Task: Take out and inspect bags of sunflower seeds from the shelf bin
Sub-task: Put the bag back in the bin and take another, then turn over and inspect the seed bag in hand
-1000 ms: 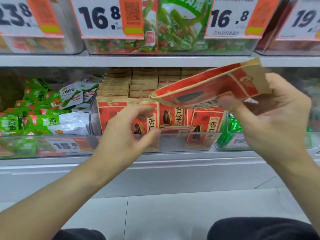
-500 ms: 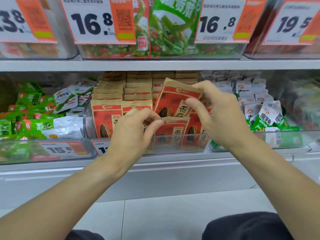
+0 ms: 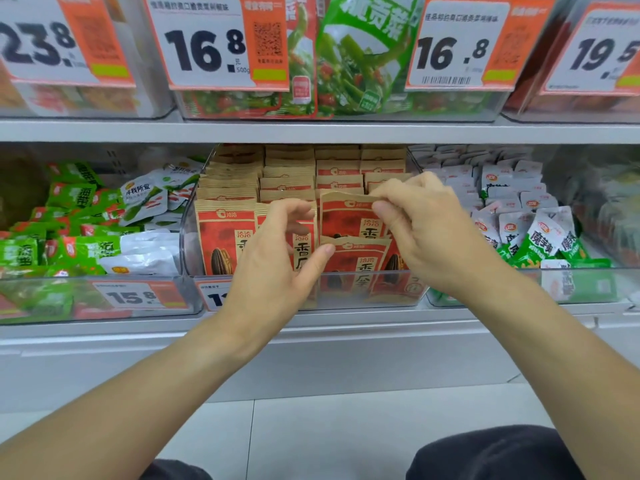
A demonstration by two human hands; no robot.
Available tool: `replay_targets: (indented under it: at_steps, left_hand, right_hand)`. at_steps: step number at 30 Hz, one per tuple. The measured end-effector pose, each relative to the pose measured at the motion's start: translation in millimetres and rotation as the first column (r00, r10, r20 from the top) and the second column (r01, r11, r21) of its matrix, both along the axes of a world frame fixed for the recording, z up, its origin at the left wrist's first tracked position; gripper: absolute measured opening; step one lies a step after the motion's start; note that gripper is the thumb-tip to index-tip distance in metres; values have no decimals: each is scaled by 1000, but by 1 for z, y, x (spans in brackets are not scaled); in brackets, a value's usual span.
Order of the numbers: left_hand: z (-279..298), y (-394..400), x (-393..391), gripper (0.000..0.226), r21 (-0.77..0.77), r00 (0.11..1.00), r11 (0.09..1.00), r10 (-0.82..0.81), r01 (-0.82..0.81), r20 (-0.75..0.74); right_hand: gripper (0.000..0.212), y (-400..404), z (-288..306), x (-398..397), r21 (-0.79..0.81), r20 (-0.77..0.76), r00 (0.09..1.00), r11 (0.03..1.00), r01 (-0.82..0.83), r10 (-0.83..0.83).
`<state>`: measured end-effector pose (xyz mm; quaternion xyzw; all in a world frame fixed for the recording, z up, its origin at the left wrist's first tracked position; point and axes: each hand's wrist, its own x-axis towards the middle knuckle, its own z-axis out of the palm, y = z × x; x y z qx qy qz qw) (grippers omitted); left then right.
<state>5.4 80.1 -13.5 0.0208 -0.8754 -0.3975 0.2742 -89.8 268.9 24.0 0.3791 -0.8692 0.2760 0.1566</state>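
Here both hands work inside the clear shelf bin on the middle shelf, which is packed with rows of red and tan sunflower seed bags. The right hand pinches the top edge of one upright seed bag between thumb and fingertips, the bag standing in the bin's right half, just behind a lower bag in the front row. The left hand is in front of the middle of the bin with fingers loosely curled; its thumb tip touches the top edge of that lower front bag, and it grips nothing that I can make out. Left of the bin lie green and white snack packets; to the right, white and green packets. Price tags hang on the bins above.
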Motion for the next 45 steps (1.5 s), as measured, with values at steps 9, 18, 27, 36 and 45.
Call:
replay_targets:
  at_steps: [9,18,27,36,45]
  left_hand:
    - [-3,3,-4,64,62,999,998,-31,33,-26]
    - [-3,-2,-7,30,-99,1000,995,-21,20,-14]
    - [2,-2,-5,11,-112,999,993,-40,42,18]
    - [3,-2,-4,13,-24,997,997,-70,71,7]
    - [6,1,-5,17,174,998,984,34,-25,-50]
  right_hand:
    - [26,-13,-4,-4,-35,-1,999,999,42,-42]
    - [21,-15,7,-6,298,165,984,954,9,-61]
    - [28,-22,12,-31,-58,301,922,960,273,-244]
    - [25,-37,0,-47,-30,322,901,948,317,-291]
    - [15,-16,2,-22,-399,191,982,914,78,-1]
